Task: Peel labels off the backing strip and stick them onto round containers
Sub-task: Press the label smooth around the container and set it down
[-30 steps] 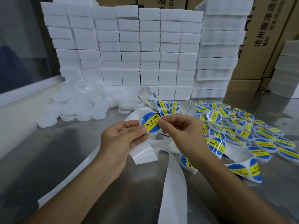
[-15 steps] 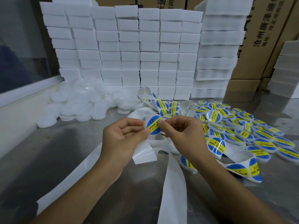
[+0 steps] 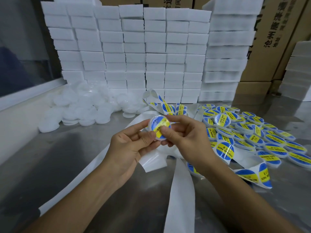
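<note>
Stacked white foam blocks (image 3: 134,52) back the steel table (image 3: 67,165). Above it, the left hand (image 3: 129,145) grips a round container (image 3: 159,127) by its rim while the right hand (image 3: 183,137) presses its thumb on the blue-yellow label (image 3: 162,125). Labelled containers (image 3: 252,137) pile at right; backing strip (image 3: 178,199) trails below.

Light was dim and bluish, seemingly from overhead — soft glare sheened the steel table (image 3: 70,162); edges bowed, and the corners blurred.
</note>
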Demonstrator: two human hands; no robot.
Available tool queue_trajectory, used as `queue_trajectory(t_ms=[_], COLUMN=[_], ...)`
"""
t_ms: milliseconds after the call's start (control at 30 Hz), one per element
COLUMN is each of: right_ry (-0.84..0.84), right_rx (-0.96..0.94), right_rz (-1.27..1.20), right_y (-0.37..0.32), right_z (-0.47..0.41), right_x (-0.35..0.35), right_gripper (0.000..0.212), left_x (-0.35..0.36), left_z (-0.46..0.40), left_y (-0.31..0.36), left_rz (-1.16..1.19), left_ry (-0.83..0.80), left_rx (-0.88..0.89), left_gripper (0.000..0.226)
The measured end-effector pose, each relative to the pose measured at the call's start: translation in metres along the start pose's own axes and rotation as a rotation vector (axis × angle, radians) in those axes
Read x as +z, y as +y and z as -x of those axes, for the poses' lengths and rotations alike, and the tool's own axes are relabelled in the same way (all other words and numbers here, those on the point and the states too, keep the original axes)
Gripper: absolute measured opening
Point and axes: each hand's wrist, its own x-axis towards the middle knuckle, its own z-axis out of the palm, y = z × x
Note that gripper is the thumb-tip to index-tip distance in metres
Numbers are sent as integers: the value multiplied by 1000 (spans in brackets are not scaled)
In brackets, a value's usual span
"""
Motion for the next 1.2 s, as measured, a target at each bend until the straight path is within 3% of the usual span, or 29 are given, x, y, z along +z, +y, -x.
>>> queue_trajectory(t_ms=[100,233,333,533,700,767,1033,1133,1200], right_ry=[48,75,64,87,161,177,30,-95,-143], right_rx=[-23,-22,46,18,33,28,42,58,81], right_rz=[0,43,30,0,95,127,33,4,-18], right_y=[1,1,-2,2,1,1,5,0,-1], right_z=[0,3,5,1,6,4,2,2,3], right_x=[-2,2,5,0,5,2,2,-1,0], right_gripper=[6,17,45,26,57,56,8,40,43], left_x=[1,2,2,0,-2,-2,-8,-12,-15], left_z=[0,1,1,1,2,2,-7,-8,-10], left_y=[-2,-3,-2,-4,-4,-4,-6,-4,-3], left_rz=[-14,3,-10,-72,-255,-296,-296,-288,-311], left_ry=[-12,37,36,53,-16,-34,109,143,138], left_rx=[-26,-14,11,-12,75,97,132,124,119], left_gripper=[32,38,32,42,39,30,22,17,16])
